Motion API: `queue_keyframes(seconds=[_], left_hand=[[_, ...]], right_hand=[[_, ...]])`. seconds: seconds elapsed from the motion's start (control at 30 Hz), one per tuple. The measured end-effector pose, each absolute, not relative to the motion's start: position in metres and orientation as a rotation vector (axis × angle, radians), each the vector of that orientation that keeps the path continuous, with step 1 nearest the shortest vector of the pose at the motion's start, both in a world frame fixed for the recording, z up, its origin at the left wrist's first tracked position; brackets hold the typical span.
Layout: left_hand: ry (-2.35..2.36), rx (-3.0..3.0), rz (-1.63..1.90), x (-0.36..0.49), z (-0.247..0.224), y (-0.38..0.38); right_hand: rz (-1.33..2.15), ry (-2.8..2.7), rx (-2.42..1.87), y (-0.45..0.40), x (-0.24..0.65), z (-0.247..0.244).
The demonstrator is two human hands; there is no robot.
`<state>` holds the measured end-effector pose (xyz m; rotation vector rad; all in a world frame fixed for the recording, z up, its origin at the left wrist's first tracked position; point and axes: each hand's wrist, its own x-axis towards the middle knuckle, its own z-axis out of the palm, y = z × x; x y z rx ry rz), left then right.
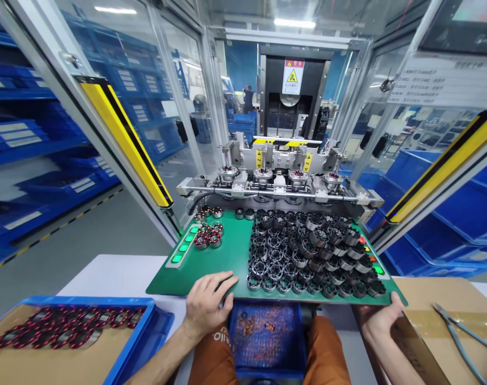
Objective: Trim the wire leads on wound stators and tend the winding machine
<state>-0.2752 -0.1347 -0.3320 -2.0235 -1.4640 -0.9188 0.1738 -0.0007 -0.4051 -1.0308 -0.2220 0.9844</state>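
My left hand (211, 300) rests at the front edge of the green work board (235, 262), fingers stretched out and nothing held. At the board's right front corner, my right hand (381, 320) grips the edge, thumb on top and fingers hidden underneath. Stacked rows of black-and-silver motor stator cores (307, 251) cover the right half of the board. On its left stand several stators wound with red wire (208, 235). Behind the board, the winding machine (281, 160) carries stators with red wire on its row of heads.
A blue tray (151, 315) at lower left holds red-wound stators on cardboard. A blue bin (267, 342) with wire scraps sits between my knees. Pliers (454, 326) lie on a cardboard box (431, 291) at right. Yellow light-curtain posts (125, 141) flank the board; lit green buttons (185, 247) line its left.
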Motion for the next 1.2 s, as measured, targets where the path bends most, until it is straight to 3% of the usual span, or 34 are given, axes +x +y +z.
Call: queue_keyframes(seconds=[1.2], left_hand=[[-1.487, -2.019, -0.918, -0.274, -0.330, -0.136]], right_hand=[[0.942, -0.243, -1.101, -0.004, 0.163, -0.387]])
